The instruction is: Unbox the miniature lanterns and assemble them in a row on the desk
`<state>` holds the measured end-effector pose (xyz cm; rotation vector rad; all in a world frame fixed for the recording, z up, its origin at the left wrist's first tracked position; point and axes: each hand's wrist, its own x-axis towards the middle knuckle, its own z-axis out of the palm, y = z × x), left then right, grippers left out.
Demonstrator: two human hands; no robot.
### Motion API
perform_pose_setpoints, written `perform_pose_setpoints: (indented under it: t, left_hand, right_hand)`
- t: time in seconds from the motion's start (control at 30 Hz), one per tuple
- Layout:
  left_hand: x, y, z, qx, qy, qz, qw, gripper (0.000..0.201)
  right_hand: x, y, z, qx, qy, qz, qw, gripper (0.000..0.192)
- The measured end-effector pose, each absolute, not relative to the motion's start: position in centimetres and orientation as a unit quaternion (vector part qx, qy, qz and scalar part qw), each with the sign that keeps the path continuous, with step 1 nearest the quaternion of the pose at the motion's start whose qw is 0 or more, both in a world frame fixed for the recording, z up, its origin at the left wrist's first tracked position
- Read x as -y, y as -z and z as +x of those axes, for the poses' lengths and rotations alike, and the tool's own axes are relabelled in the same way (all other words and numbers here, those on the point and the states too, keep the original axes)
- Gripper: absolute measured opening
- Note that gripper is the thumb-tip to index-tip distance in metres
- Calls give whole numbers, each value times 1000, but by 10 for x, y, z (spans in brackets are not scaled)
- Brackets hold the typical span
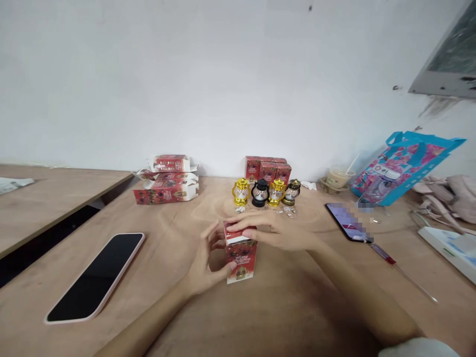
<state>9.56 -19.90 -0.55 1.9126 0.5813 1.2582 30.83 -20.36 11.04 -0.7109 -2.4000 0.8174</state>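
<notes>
A small red printed box stands upright on the wooden table in front of me. My left hand grips its left side, thumb on the front near the base. Over the box's top lies my right hand, its fingers pressing the top flap. Behind the box, several small lanterns stand in a row: a gold one, a black one, another gold one and a dark bronze one.
Flat red-and-white cartons are stacked at back left; closed red boxes stand by the wall. A pink-cased phone lies left, another phone and a screwdriver right. A cup and blue bag sit far right.
</notes>
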Motion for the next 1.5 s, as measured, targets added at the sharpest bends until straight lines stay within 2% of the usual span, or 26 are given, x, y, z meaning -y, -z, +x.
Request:
perform_pose_setpoints:
  t: [0.1,0.2,0.37,0.47,0.57,0.63,0.73,0.83,0.9,0.97,1.03,1.2,1.27,1.43,1.5]
  left_hand:
    - [199,4,96,-258,-481,721,427,84]
    - [197,2,96,-274,-475,710,442,77]
    - [197,2,94,-283,-475,697,457,70]
    - [194,6,91,-272,-467,676,502,66]
    - [183,12,88,-251,-489,624,555,64]
    - [170,15,85,-290,-511,580,564,67]
    - [150,17,79,-406,-540,514,529,61]
    - [141,14,75,-455,-559,479,501,55]
    - [141,13,74,-457,-556,484,498,51]
    - [145,11,75,-459,-548,495,494,46]
    - [148,10,75,-460,-540,508,489,41]
    - [148,10,75,-464,-530,524,479,38]
    - [148,9,75,-465,-526,529,477,36]
    - [148,10,75,-469,-517,541,469,32]
    - [147,12,74,-470,-514,547,464,32]
  right_hand:
    - [202,-103,308,901,-233,-274,243,32]
    - [202,-95,309,906,-172,-290,257,34]
    - [213,-89,307,906,-135,-315,250,39]
    - [224,-83,305,904,-117,-347,220,46]
    - [228,-77,305,895,-105,-370,227,42]
    - [224,-80,307,895,-86,-354,257,42]
    - [204,-106,314,870,-32,-346,350,47]
    - [164,-142,324,781,66,-409,468,57]
    - [128,-160,332,737,107,-462,482,65]
    - [88,-169,339,729,122,-492,460,70]
    - [50,-169,346,741,111,-522,408,67]
    - [-6,-150,351,746,74,-632,198,68]
    - [-13,-139,350,742,70,-651,142,66]
    - [-14,-114,347,732,80,-671,89,49]
    - [-12,-110,344,730,90,-672,86,48]
